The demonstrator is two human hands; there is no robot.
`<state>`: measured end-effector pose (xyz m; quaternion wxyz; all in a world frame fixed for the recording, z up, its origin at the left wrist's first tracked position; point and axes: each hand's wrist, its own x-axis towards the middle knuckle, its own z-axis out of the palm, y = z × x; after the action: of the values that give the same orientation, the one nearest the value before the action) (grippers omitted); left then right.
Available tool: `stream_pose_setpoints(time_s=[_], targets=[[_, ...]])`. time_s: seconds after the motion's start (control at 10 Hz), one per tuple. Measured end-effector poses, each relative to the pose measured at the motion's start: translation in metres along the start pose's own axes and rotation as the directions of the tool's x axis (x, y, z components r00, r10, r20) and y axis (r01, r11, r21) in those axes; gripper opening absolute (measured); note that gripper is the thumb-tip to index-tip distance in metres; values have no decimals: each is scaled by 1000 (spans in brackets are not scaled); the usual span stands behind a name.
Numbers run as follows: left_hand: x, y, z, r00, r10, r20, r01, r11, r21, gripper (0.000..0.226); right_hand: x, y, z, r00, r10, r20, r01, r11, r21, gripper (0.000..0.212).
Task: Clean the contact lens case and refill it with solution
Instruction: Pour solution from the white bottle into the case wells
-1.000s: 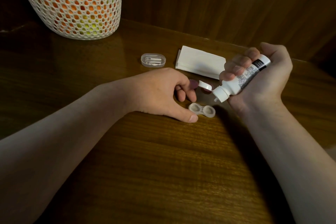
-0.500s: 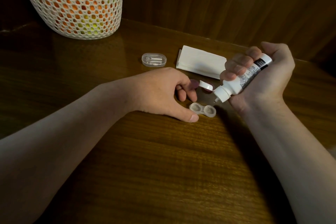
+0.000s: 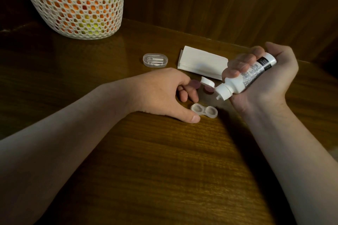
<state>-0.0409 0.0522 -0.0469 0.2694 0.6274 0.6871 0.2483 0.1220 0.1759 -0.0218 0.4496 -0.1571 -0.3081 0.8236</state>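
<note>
Right hand holds its grip clamped round the solution bottle, fingers curled over the label. Left hand rests on the tabletop holding nothing, fingers loosely curled, thumb tip just beside the contact lens case.

Change over the last second: slight. The bottle has edged a little up and away from the case; the flip cap remains open. No stream or drop can be made out. Judgement: refilling is set up but not confirmed.

Orientation: the bottle's long axis slants from upper right to lower left, nozzle aimed down near the case's right well. The case lies flat, both wells uncapped, long axis roughly left to right. Two purple caps lie behind it.
</note>
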Motion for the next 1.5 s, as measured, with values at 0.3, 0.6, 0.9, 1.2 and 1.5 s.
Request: stream_pose_setpoints(time_s=[0.3, 0.6, 0.9, 1.2, 1.5], targets=[[0, 4, -2, 999, -34, 0, 34, 999, 25, 40, -4, 17, 6, 999, 20, 41, -22, 999, 46, 41], [-1, 5, -1, 999, -50, -6, 50, 998, 38, 44, -4, 19, 5, 1000, 0, 29, -1, 999, 36, 44], [-1, 7, -1, 998, -63, 1, 63, 997, 49, 45, -3, 21, 5, 997, 0, 74, -2, 1000, 28, 45], [-1, 8, -2, 998, -66, 14, 65, 996, 60, 44, -3, 22, 5, 996, -1, 88, -1, 1000, 26, 44], [0, 8, -2, 998, -60, 11, 59, 996, 72, 43, -2, 22, 5, 996, -9, 88, 7, 1000, 23, 42]])
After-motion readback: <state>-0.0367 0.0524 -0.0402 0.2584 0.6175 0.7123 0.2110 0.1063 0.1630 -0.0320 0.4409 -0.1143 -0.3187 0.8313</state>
